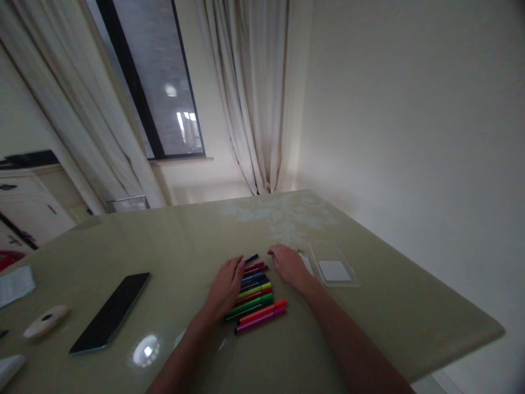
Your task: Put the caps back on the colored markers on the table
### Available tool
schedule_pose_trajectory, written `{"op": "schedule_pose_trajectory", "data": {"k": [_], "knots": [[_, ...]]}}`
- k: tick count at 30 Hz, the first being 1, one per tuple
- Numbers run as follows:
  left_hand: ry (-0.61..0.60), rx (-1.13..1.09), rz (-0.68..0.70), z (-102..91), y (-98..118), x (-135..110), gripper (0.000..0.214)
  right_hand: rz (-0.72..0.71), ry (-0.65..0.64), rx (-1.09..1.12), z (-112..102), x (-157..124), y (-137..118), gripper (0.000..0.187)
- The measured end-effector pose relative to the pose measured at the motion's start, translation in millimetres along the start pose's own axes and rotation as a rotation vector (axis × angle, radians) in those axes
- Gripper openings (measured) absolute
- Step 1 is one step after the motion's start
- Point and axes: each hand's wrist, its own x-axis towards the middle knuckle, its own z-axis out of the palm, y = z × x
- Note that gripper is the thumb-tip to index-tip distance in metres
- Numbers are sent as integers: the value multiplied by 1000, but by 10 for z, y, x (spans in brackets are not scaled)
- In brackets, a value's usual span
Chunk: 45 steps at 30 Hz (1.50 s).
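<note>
Several coloured markers (pixel 255 302) lie in a rough row on the table, in pink, blue, yellow, green, orange and magenta. My left hand (pixel 225 284) rests along their left ends, its fingers closed about the end of a dark marker (pixel 251 258) at the far end of the row. To the right of that marker, my right hand (pixel 288 264) is bent low over the table with its fingers loosely curved, and no marker shows in it. Just beyond its wrist lies a clear plastic case (pixel 348 283), opened out, with white inserts; my right hand partly hides it.
A black tablet or phone (pixel 110 312) lies on the green-covered table (pixel 184 235) at left. Near it are a pale rounded object (pixel 46 322) and a folded light cloth or paper (pixel 16 285). A wall (pixel 410 137) runs along the table's right side.
</note>
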Motion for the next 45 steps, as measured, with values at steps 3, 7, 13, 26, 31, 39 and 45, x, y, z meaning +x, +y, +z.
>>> {"op": "schedule_pose_trajectory", "data": {"k": [3,7,13,26,31,39,45], "knots": [[6,-1,29,54,73,70,61,40,2,-59,-17,-1,33,34],[-11,-9,28,54,130,116,66,2,29,-42,18,-2,-22,37],[-36,25,54,12,133,40,62,-131,-62,18,60,-19,-138,29],[-52,121,-65,157,45,-194,74,-148,-72,-13,121,11,-129,29],[-17,38,-92,137,103,-235,70,-138,-109,-44,110,15,-136,28],[-324,500,279,27,363,-385,106,-89,-30,52,-17,36,-94,31],[-319,579,251,123,361,-327,103,307,194,-32,-228,30,174,24]]}}
